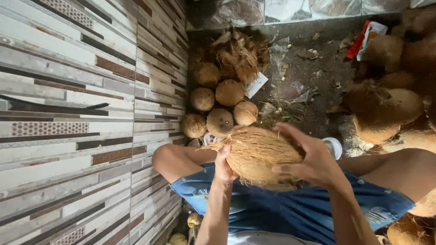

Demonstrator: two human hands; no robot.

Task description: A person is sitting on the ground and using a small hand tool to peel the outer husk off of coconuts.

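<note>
A coconut-husking spot: piled husked coconuts on a dirt floor beside a tiled wall.

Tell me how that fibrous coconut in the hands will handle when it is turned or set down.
The coconut looks rigid and probably heavy: both the left hand and right hand hold it. Its loose fibres likely aid grip. Its rounded shape would probably roll on the ground.

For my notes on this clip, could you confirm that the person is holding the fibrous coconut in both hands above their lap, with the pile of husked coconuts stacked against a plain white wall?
Nearly right. In the head view, both the left hand and the right hand do grip the fibrous coconut above the lap, and the husked coconuts do sit by the wall. However, that wall is not plain white: it is tiled in brown, grey and cream stripes.
</note>
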